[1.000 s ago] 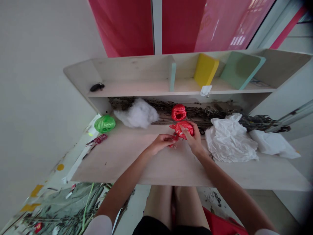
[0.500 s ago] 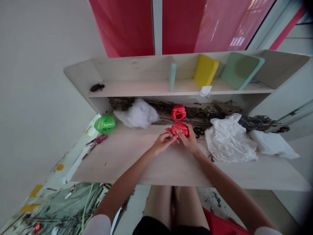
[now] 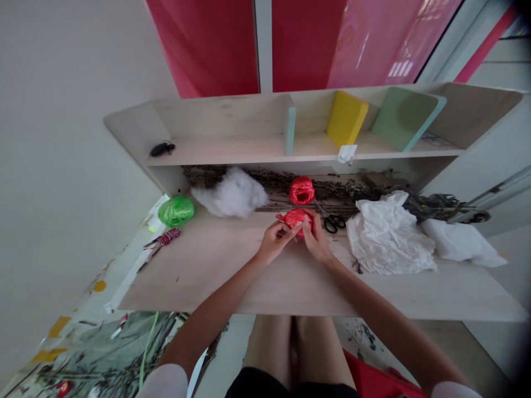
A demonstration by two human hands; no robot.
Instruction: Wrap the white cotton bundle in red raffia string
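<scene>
A crinkled, shiny red bundle (image 3: 292, 216) is between my two hands, just above the desk, with a small tuft sticking out on its left. My left hand (image 3: 272, 241) pinches its near left side, thumb and fingers close together. On the right, my right hand (image 3: 317, 236) curls round the bundle, with the thumb pressed on its front. The fingers hide part of its lower side. Right behind it sits a roll of red plastic twine (image 3: 302, 190) with a dark hollow. Scissors with black handles (image 3: 334, 223) lie to the right of my right hand.
White stuffing (image 3: 235, 193) and a green twine ball (image 3: 176, 211) are at the left. Crumpled white paper (image 3: 390, 235) lies at the right. Dried stems (image 3: 348, 189) run along the back under the shelf (image 3: 232, 149). Red-and-white cord (image 3: 169, 236) lies near the left edge.
Both hands stay on the red bundle. My right hand has shifted slightly left and down, its fingers moving round the bundle, and more of the scissors shows. The view has shifted slightly.
</scene>
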